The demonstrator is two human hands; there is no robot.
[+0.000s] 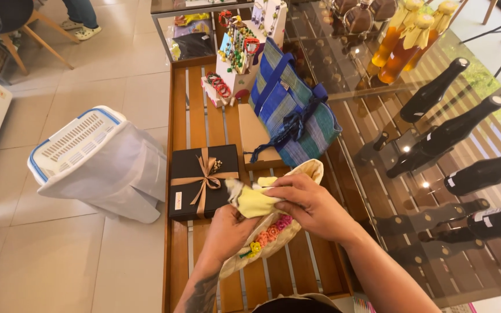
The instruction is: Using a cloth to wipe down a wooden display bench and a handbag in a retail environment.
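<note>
A cream woven pouch [297, 229] with small pink, orange and yellow flowers along its side lies on the slatted wooden shelf [195, 104]. My left hand [227, 232] grips the pouch from the near side. My right hand [311, 206] presses a pale yellow cloth [253, 200] against the pouch's mouth; the cloth bunches between both hands. A black gift box [189, 179] tied with a tan ribbon bow sits just left of my hands.
A blue striped cloth bag [294, 113] lies behind the pouch. Bead bracelets on a white stand [236, 55] sit farther back. Dark bottles [453, 130] and amber bottles [401, 40] rest on the glass top at right. A white plastic bin [97, 162] stands on the tiled floor at left.
</note>
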